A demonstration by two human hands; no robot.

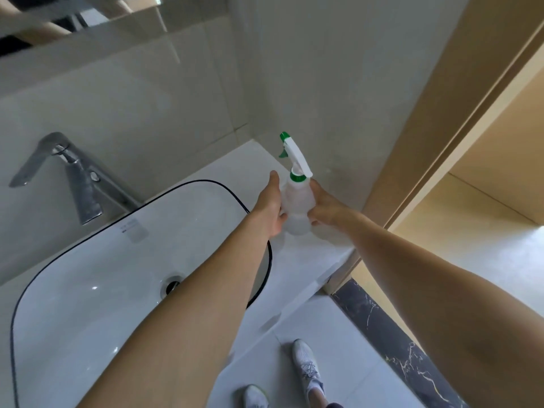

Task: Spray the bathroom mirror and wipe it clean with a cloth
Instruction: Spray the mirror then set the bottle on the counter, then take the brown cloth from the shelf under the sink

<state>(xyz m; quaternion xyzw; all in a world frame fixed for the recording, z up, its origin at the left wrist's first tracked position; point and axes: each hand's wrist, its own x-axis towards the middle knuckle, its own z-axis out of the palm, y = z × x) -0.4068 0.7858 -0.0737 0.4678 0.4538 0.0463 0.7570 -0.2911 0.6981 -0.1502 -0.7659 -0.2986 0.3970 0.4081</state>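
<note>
In the head view, a translucent spray bottle (pixel 295 206) with a white and green trigger head is held upright between both hands, its base on or just above the white counter (pixel 318 248) to the right of the sink (pixel 97 278). The left hand (pixel 272 207) is wrapped around its left side, the right hand (pixel 323 206) around its right side. A strip of the mirror (pixel 88 13) is seen at the top left, above the chrome faucet (pixel 73 178). White shoes (pixel 306 369) are seen on the floor below.
</note>
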